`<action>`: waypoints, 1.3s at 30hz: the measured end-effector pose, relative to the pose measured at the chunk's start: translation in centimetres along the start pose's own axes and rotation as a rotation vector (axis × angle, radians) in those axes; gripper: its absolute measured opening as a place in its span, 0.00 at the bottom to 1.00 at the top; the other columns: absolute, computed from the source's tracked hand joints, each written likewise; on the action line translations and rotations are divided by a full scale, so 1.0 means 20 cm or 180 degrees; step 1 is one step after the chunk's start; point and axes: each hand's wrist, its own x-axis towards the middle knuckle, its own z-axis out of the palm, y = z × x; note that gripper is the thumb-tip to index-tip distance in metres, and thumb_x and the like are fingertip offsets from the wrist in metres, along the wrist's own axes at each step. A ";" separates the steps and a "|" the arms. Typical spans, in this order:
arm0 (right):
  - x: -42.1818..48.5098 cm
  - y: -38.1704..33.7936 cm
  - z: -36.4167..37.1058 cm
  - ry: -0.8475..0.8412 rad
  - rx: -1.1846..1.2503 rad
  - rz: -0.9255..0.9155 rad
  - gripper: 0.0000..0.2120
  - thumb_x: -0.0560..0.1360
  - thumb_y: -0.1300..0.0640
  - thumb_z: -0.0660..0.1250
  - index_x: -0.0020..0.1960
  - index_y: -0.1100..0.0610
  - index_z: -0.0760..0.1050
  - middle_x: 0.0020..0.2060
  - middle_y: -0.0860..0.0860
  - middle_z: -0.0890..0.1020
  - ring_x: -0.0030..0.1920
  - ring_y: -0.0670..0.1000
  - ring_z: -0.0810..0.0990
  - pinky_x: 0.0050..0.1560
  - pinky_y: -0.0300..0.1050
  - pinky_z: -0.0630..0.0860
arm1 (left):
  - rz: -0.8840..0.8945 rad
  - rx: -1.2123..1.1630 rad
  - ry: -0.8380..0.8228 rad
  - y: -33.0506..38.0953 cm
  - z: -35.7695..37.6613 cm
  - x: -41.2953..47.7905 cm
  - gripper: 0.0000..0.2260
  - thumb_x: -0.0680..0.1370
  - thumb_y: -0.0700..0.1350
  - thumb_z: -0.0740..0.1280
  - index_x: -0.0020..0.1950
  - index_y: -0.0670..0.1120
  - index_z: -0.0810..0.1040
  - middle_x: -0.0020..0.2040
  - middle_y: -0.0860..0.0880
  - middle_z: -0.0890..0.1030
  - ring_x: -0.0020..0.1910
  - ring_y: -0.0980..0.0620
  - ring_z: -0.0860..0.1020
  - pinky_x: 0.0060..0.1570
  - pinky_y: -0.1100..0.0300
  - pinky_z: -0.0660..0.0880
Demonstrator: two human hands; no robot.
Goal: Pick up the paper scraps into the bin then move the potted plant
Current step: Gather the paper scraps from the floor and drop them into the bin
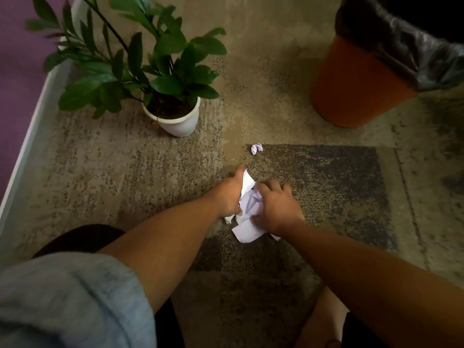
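A bunch of white paper scraps (pixel 247 209) is pressed between my two hands low over the carpet. My left hand (pixel 229 194) cups the bunch from the left, and my right hand (pixel 278 207) closes on it from the right. One small crumpled scrap (pixel 256 148) lies alone on the carpet just beyond my hands. The potted plant (pixel 175 114), green leaves in a white pot, stands at the upper left. The orange bin (pixel 356 81) with a black liner stands at the upper right.
A white baseboard (pixel 37 121) and purple wall run along the left edge, close behind the plant. Patterned carpet (pixel 326 187) covers the floor between the plant and the bin. My knees and rolled blue sleeve fill the bottom of the view.
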 end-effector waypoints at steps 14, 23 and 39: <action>0.00 0.01 -0.11 0.0410 -0.0058 -0.0015 0.17 0.78 0.59 0.60 0.64 0.46 0.74 0.50 0.55 0.84 0.50 0.61 0.83 0.44 0.48 0.76 | 0.0263 0.0034 -0.0425 0.07 -0.08 0.12 0.37 0.63 0.42 0.81 0.68 0.47 0.70 0.65 0.44 0.75 0.62 0.42 0.75 0.58 0.51 0.75; 0.19 0.01 -0.36 0.0816 0.0716 0.0028 0.16 0.72 0.59 0.64 0.55 0.44 0.79 0.44 0.53 0.85 0.45 0.57 0.83 0.43 0.47 0.79 | 0.0192 -0.1014 0.0380 0.13 -0.22 0.14 0.14 0.65 0.41 0.80 0.40 0.49 0.75 0.37 0.52 0.78 0.40 0.50 0.78 0.32 0.63 0.68; 0.12 0.11 -1.48 0.1928 0.1337 -0.0396 0.07 0.69 0.50 0.75 0.45 0.49 0.84 0.39 0.46 0.84 0.42 0.46 0.82 0.39 0.36 0.77 | 0.1016 -0.1770 0.1856 0.87 -0.90 0.20 0.13 0.63 0.47 0.72 0.46 0.45 0.80 0.40 0.49 0.83 0.43 0.48 0.82 0.35 0.60 0.72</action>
